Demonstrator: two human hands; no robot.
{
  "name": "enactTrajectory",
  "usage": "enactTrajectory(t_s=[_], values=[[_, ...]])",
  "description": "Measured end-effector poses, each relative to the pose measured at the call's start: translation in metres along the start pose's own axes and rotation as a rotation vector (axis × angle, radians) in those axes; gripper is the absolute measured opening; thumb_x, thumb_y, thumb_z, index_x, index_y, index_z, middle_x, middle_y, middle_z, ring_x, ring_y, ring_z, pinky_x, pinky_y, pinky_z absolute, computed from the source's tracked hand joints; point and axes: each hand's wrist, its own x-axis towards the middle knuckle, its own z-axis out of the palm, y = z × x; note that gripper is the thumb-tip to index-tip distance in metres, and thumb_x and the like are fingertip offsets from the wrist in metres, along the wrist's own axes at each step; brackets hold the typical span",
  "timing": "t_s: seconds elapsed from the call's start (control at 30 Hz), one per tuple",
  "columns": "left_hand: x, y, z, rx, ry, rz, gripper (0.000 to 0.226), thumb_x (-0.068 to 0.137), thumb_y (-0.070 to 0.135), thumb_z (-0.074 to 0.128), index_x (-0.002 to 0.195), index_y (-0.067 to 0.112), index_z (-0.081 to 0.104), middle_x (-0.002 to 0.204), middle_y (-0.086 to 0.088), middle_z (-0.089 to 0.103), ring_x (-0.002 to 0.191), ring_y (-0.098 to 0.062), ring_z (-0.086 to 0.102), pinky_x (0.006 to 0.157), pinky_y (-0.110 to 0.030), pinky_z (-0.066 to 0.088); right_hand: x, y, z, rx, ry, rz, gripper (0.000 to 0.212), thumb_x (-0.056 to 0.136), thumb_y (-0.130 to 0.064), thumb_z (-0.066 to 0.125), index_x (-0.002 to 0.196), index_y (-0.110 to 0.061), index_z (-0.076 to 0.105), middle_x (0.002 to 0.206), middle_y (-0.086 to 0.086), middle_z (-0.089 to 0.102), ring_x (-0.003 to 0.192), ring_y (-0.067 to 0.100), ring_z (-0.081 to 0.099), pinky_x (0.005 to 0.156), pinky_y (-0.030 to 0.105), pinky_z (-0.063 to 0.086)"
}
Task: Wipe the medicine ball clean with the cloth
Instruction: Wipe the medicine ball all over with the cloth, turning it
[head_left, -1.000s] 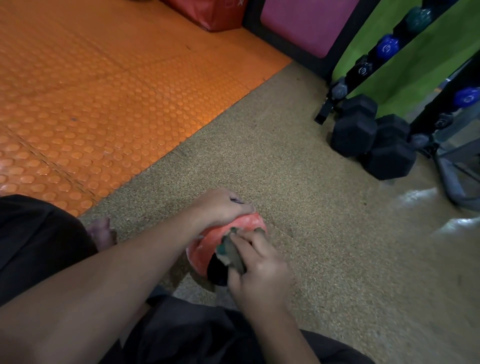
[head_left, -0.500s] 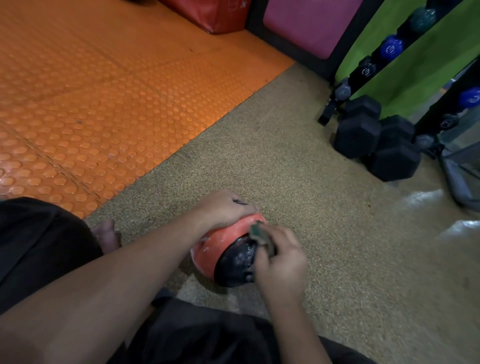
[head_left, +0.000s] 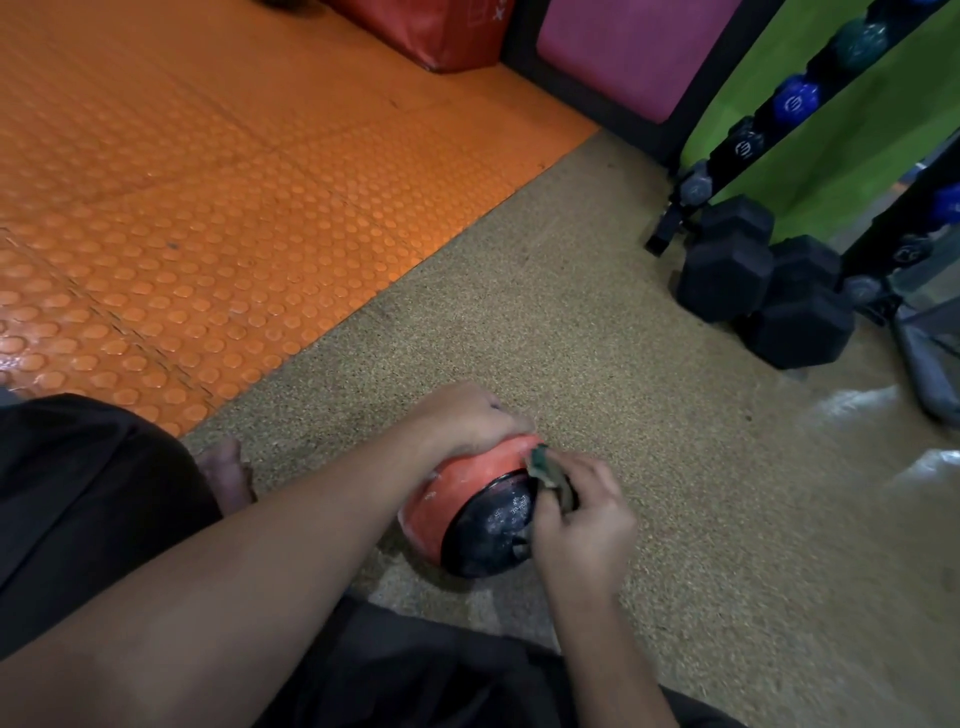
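Note:
A red medicine ball with a black round panel facing me lies on the speckled tan floor between my legs. My left hand rests over the ball's top and far side, fingers curled around it. My right hand grips a small dark green cloth bunched in its fingers and presses it against the ball's right side, at the edge of the black panel. Most of the cloth is hidden inside my fist.
Black hex dumbbells sit on the floor at the right, below a rack of small coloured dumbbells. An orange studded mat covers the left. A bare foot lies left of the ball. Pink and red pads stand at the back.
My right hand has carried the cloth from the ball's near front across to its right side, uncovering the black panel. My left hand has stayed on top.

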Motion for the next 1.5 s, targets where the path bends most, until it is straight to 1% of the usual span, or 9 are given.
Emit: enactTrajectory(t_s=[0.17,0.37,0.6,0.77,0.87,1.0,1.2,1.37,1.5], values=[[0.01,0.011,0.0,0.05,-0.038,-0.047,0.076,0.064,0.083,0.062,0.106,0.023,0.081,0.107,-0.002,0.077,0.095,-0.027,0.071,0.087,-0.036,0.058,-0.039,-0.031,0.003,-0.276,-0.403,-0.589,0.052,0.068,-0.031,0.058,0.117,-0.026,0.072,0.121,-0.007,0.067,0.093,0.026,0.066,0.067,0.035,0.058],[0.018,0.03,0.009,0.15,-0.065,-0.028,0.073,0.069,0.078,0.067,0.108,0.017,0.078,0.114,-0.009,0.076,0.092,-0.029,0.067,0.078,-0.034,0.053,0.007,0.001,-0.007,-0.193,-0.02,-0.169,0.047,0.069,-0.016,0.061,0.113,-0.019,0.079,0.112,-0.004,0.07,0.096,0.021,0.068,0.078,0.038,0.06],[0.013,0.048,0.008,0.236,-0.112,0.005,0.075,0.083,0.073,0.069,0.126,0.011,0.072,0.132,-0.013,0.07,0.114,-0.032,0.068,0.082,-0.032,0.047,-0.031,-0.02,-0.002,-0.293,-0.448,-0.712,0.033,0.078,-0.031,0.062,0.109,-0.024,0.073,0.113,-0.003,0.067,0.095,0.027,0.066,0.064,0.036,0.057],[0.015,0.047,0.007,0.118,-0.157,0.0,0.054,0.081,0.069,0.074,0.102,0.019,0.076,0.107,-0.004,0.075,0.091,-0.025,0.07,0.081,-0.032,0.055,0.012,0.02,-0.02,0.011,0.038,-0.011,0.033,0.079,0.001,0.072,0.103,-0.021,0.079,0.104,-0.006,0.07,0.101,0.02,0.068,0.087,0.012,0.048],[0.015,0.038,-0.009,-0.48,-0.138,-0.023,0.043,0.095,0.057,0.067,0.121,0.022,0.073,0.125,0.0,0.072,0.107,-0.021,0.068,0.094,-0.035,0.051,0.017,0.047,-0.006,0.317,0.076,0.498,0.019,0.091,-0.011,0.074,0.092,-0.029,0.076,0.101,-0.005,0.074,0.102,0.023,0.071,0.1,0.039,0.055],[-0.002,-0.026,-0.013,-0.705,-0.039,-0.047,0.053,0.105,0.061,0.043,0.141,0.027,0.061,0.141,0.0,0.065,0.129,-0.025,0.061,0.112,-0.047,0.04,0.014,0.045,0.008,0.485,-0.075,0.731,0.012,0.097,-0.026,0.07,0.097,-0.037,0.071,0.106,-0.008,0.074,0.105,0.019,0.07,0.102,0.049,0.054],[-0.019,-0.028,0.027,-0.792,-0.037,-0.118,0.047,0.096,0.069,0.056,0.127,0.037,0.07,0.118,-0.004,0.076,0.104,-0.027,0.074,0.101,-0.056,0.056,0.008,0.046,0.013,0.598,-0.044,0.932,0.034,0.095,-0.037,0.065,0.128,-0.026,0.066,0.119,0.003,0.073,0.107,0.026,0.07,0.099,0.051,0.056],[-0.017,0.018,-0.013,-0.306,-0.161,-0.012,0.052,0.1,0.073,0.043,0.133,0.04,0.067,0.136,-0.002,0.063,0.125,-0.032,0.058,0.106,-0.054,0.048,-0.003,0.044,0.022,0.863,-0.214,1.172,0.029,0.105,-0.031,0.053,0.119,-0.015,0.073,0.114,0.011,0.077,0.109,0.035,0.072,0.102,0.061,0.052],[-0.016,-0.005,-0.026,-0.118,-0.07,-0.041,0.067,0.085,0.082,0.058,0.141,0.045,0.06,0.15,0.002,0.054,0.13,-0.036,0.055,0.094,-0.047,0.046,-0.004,0.043,0.037,0.617,-0.251,0.997,0.036,0.087,-0.041,0.065,0.116,-0.022,0.073,0.106,0.006,0.079,0.1,0.032,0.075,0.093,0.063,0.057]])
